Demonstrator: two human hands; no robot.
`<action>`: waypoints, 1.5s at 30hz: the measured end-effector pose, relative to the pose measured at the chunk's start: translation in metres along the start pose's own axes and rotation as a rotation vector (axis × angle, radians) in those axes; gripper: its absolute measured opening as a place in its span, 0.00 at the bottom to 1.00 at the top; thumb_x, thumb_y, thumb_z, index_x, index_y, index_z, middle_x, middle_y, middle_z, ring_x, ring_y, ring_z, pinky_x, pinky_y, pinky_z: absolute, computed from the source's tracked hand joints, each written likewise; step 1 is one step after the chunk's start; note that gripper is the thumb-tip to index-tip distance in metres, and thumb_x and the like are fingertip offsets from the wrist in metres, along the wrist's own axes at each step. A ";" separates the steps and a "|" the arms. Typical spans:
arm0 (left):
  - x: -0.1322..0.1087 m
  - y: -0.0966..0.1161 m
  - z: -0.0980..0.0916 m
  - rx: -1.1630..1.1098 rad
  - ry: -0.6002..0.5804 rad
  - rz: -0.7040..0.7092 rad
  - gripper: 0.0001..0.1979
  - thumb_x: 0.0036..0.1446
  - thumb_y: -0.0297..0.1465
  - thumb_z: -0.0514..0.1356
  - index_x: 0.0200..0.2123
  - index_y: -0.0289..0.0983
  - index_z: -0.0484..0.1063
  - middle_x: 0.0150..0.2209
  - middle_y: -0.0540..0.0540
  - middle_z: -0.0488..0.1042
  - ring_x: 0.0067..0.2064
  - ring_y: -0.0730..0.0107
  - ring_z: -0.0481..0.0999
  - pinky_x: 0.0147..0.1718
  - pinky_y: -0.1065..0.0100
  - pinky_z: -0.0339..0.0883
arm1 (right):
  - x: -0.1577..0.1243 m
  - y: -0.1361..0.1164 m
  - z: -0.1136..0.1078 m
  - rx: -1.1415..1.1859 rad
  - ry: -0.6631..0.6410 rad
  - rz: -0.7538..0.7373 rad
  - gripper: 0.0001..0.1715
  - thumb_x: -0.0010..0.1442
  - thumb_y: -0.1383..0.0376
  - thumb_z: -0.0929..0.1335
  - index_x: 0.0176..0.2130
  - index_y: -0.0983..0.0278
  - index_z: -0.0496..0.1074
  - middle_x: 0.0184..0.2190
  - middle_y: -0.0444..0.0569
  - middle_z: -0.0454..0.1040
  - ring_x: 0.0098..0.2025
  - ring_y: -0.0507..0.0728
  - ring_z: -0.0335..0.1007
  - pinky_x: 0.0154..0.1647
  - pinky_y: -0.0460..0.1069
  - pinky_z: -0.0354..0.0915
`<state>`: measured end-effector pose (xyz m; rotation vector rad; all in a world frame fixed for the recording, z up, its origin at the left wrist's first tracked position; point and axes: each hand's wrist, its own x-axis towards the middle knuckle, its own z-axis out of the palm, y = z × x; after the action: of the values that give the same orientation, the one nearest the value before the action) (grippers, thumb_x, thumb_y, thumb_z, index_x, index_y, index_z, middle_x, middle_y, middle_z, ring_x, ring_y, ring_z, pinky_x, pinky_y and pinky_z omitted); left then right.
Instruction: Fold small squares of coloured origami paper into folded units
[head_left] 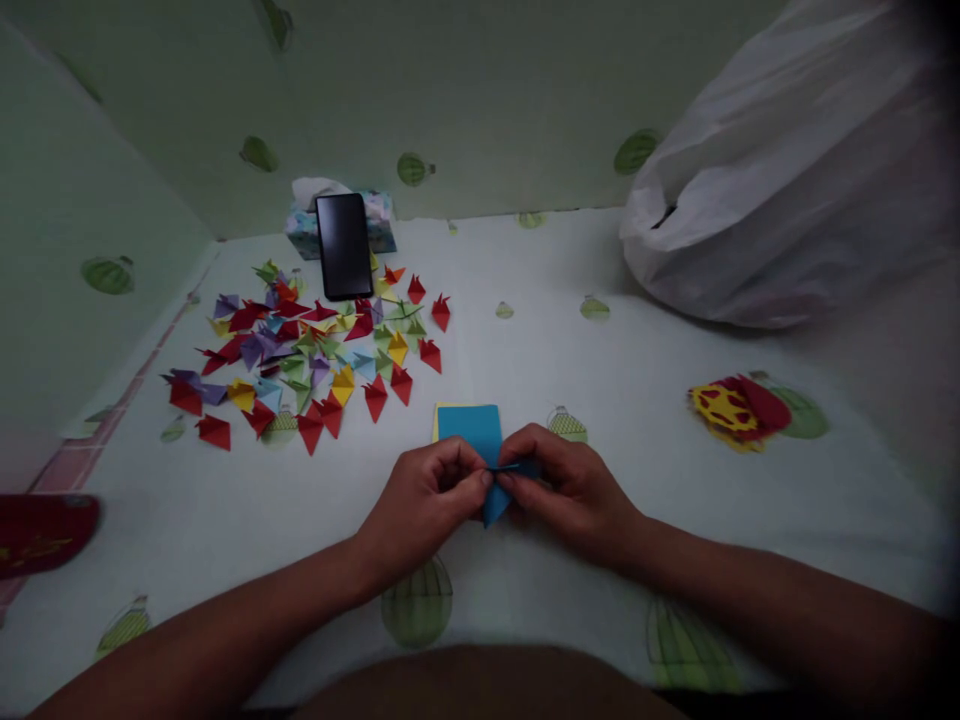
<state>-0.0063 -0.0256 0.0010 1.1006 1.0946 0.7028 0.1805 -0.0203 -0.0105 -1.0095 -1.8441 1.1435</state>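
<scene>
Pinching small folded blue piece (pixel 494 507) between left hand (pixel 431 490) and right hand (pixel 577 490), thumb against forefinger on each side, with tips nearly together. Narrow grip on both sides, with 1 pointed end out below, toward the body, and a darker flap at the right fingers. Just beyond the grip: blue square (pixel 470 422), flat, over yellow sheet (pixel 436 425) visible at its left edge. Cannot tell whether piece and square touch, because of fingers in front. Step in hand, by judgement: creasing or turning a small fold in blue piece, apparently unfinished. For next move, judged necessary: steady hold on the left, careful lining-up of layers on the right, then firm pressure along the crease. Possible fault: skewed fold or bent point, from work on so small a piece. Beyond and left of the grip, well apart: folded paper pieces (pixel 309 432) in several colours, too overlapped to count. At far side of these: phone (pixel 345 245), in front of tissue box (pixel 382 225). Beyond and right of the grip, well apart: white bag (pixel 750 230).
</scene>
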 end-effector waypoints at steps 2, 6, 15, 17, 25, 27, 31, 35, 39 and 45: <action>0.000 0.001 -0.001 -0.069 -0.037 -0.028 0.09 0.55 0.33 0.62 0.27 0.34 0.69 0.22 0.52 0.71 0.24 0.76 0.70 0.27 0.73 0.64 | 0.000 0.002 -0.001 -0.039 0.011 -0.078 0.05 0.59 0.72 0.66 0.36 0.64 0.70 0.26 0.43 0.71 0.24 0.49 0.65 0.24 0.44 0.60; 0.000 0.001 -0.003 -0.151 -0.078 -0.037 0.08 0.56 0.33 0.62 0.30 0.34 0.71 0.22 0.51 0.74 0.25 0.76 0.71 0.29 0.72 0.64 | -0.002 0.006 -0.004 -0.083 0.018 -0.240 0.10 0.58 0.76 0.64 0.38 0.64 0.71 0.26 0.45 0.74 0.26 0.51 0.69 0.26 0.45 0.64; -0.002 0.005 -0.002 -0.138 -0.051 0.004 0.08 0.54 0.32 0.63 0.29 0.34 0.69 0.23 0.50 0.74 0.25 0.75 0.72 0.28 0.71 0.66 | -0.001 0.000 -0.003 0.451 -0.037 0.030 0.07 0.62 0.73 0.64 0.38 0.62 0.69 0.27 0.41 0.73 0.23 0.49 0.74 0.24 0.44 0.69; -0.003 0.005 -0.002 -0.133 -0.055 0.017 0.07 0.55 0.32 0.62 0.29 0.34 0.69 0.23 0.50 0.73 0.26 0.75 0.72 0.28 0.71 0.67 | -0.001 0.000 -0.002 0.468 -0.046 0.054 0.05 0.63 0.72 0.65 0.38 0.62 0.68 0.26 0.41 0.73 0.23 0.49 0.74 0.24 0.44 0.69; -0.004 0.004 -0.003 -0.025 -0.085 0.027 0.09 0.57 0.33 0.60 0.28 0.35 0.68 0.23 0.51 0.71 0.26 0.75 0.70 0.28 0.71 0.65 | -0.001 0.001 -0.003 0.040 0.023 -0.066 0.03 0.60 0.71 0.67 0.36 0.63 0.70 0.26 0.42 0.71 0.24 0.49 0.67 0.24 0.44 0.62; -0.003 0.004 -0.003 -0.038 -0.104 0.007 0.09 0.57 0.34 0.60 0.29 0.35 0.68 0.23 0.51 0.70 0.26 0.75 0.70 0.28 0.71 0.65 | -0.001 0.001 -0.003 0.009 0.016 -0.081 0.05 0.61 0.72 0.66 0.38 0.63 0.71 0.26 0.42 0.71 0.24 0.49 0.67 0.25 0.44 0.62; -0.002 0.002 -0.003 0.003 -0.111 0.020 0.10 0.58 0.35 0.60 0.29 0.35 0.67 0.24 0.52 0.68 0.26 0.75 0.69 0.28 0.71 0.64 | 0.001 0.000 -0.004 0.018 -0.015 -0.036 0.05 0.60 0.70 0.67 0.39 0.64 0.72 0.26 0.43 0.71 0.24 0.49 0.65 0.24 0.44 0.61; -0.002 -0.001 -0.003 0.128 -0.089 0.054 0.09 0.59 0.35 0.58 0.30 0.35 0.69 0.24 0.51 0.69 0.26 0.75 0.67 0.27 0.71 0.62 | 0.001 -0.001 -0.003 0.063 -0.051 0.019 0.02 0.60 0.69 0.67 0.37 0.65 0.71 0.25 0.43 0.72 0.23 0.49 0.67 0.23 0.44 0.62; -0.003 0.001 -0.002 0.106 -0.063 0.027 0.09 0.57 0.34 0.59 0.28 0.35 0.67 0.22 0.52 0.67 0.24 0.76 0.65 0.25 0.72 0.59 | -0.001 -0.002 -0.002 0.129 -0.062 0.047 0.03 0.61 0.70 0.65 0.37 0.64 0.70 0.23 0.42 0.72 0.21 0.49 0.68 0.22 0.44 0.64; -0.002 0.002 -0.002 0.008 -0.093 -0.006 0.10 0.57 0.35 0.59 0.28 0.36 0.66 0.23 0.51 0.68 0.25 0.75 0.66 0.26 0.71 0.61 | -0.001 -0.003 0.001 0.317 -0.099 0.144 0.01 0.62 0.68 0.66 0.38 0.63 0.68 0.24 0.42 0.73 0.22 0.50 0.72 0.23 0.45 0.68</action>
<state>-0.0085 -0.0262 0.0040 1.1258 1.0216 0.6365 0.1792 -0.0222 -0.0084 -0.9251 -1.6161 1.5403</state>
